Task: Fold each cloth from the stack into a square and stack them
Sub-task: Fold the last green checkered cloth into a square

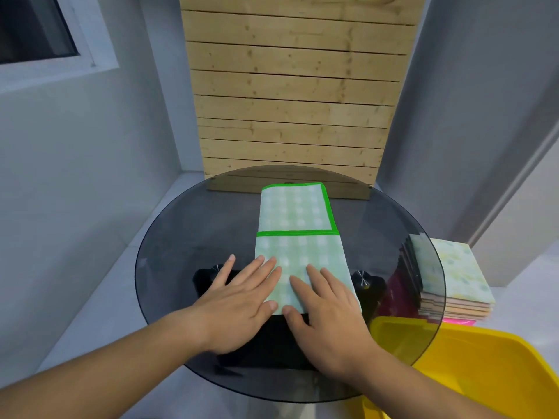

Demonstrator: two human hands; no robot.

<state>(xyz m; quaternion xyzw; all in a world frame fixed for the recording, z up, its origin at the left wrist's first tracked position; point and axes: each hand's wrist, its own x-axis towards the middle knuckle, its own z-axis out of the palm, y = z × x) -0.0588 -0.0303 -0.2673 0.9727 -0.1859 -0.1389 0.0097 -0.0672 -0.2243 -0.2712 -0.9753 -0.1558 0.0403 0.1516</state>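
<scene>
A pale green checked cloth (298, 225) with a bright green hem lies as a long strip on the round smoked-glass table (181, 252). Its near part is folded over, the hem edge crossing the middle. My left hand (242, 300) lies flat with straight fingers on the cloth's near left corner. My right hand (328, 309) presses flat on the near right part, fingers straight. A stack of cloths (453, 282) sits to the right, beyond the table's edge, a pale yellow-green one on top.
A yellow plastic bin (490, 370) stands at the lower right, partly under the table rim. A wooden slat panel (290, 95) leans against the grey wall behind the table. The table's black base shows through the glass.
</scene>
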